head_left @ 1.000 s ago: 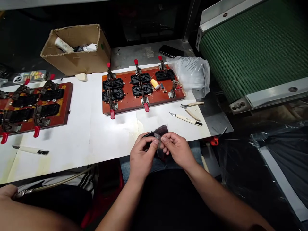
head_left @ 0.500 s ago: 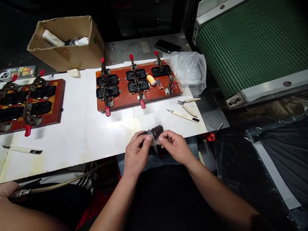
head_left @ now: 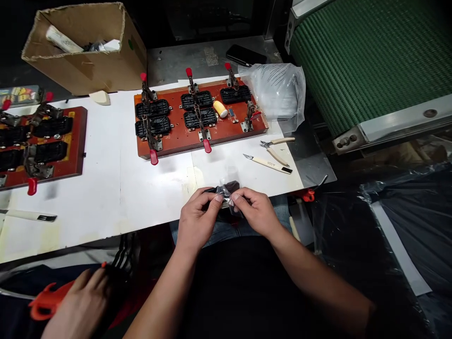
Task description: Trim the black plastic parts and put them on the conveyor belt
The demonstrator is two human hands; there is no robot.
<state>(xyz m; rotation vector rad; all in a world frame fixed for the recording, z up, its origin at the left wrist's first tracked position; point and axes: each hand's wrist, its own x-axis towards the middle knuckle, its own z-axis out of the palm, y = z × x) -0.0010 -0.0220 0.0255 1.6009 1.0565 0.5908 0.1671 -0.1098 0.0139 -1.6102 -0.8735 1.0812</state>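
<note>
Just past the table's front edge, my left hand grips a dark plastic part between thumb and fingers. Crumpled clear plastic film lies over the part. The thumb and forefinger of my right hand pinch that film at its right side. Much of the part is hidden by film and fingers. Beyond my hands, a cream-handled craft knife and a pair of cream-handled nippers rest on the white table covering.
A red-brown fixture with red-handled clamps holds several black parts. Another fixture stands left. A cardboard box, plastic bag and phone sit behind; a green conveyor is right. A co-worker's hand holds an orange tool.
My right hand has pulled the film a little, and it now bunches between my hands. At lower left, the co-worker's hand has come into view with an orange tool. The view has shifted slightly.
</note>
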